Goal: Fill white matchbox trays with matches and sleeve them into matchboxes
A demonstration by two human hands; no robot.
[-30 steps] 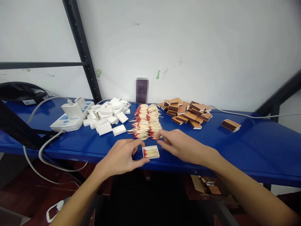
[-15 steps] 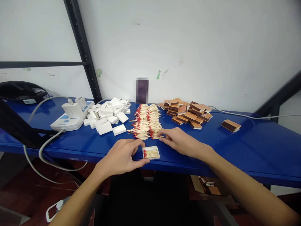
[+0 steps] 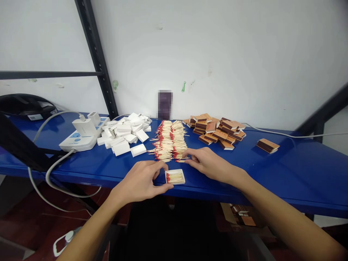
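Near the table's front edge lies a small white matchbox tray [image 3: 183,172], part filled with red-tipped matches [image 3: 174,178]. My left hand [image 3: 144,180] holds the tray at its left end, thumb at the near side and forefinger at the far corner. Behind it two columns of loose matches [image 3: 164,139] are piled side by side, their red heads mostly to the left. My right hand [image 3: 205,161] reaches in from the right, thumb and forefinger closing on a few matches at the near end of the right column. How many they grip is too small to tell.
White trays [image 3: 122,136] are heaped on the left, beside a white power strip [image 3: 78,139] with cables. Brown matchbox sleeves [image 3: 217,130] are heaped on the right, with a separate sleeve pair [image 3: 268,145] farther right. An open carton [image 3: 230,214] sits below the table.
A few matches at the near end of the right column have shifted slightly toward me by my right fingertips. My left hand and the tray stay in place.
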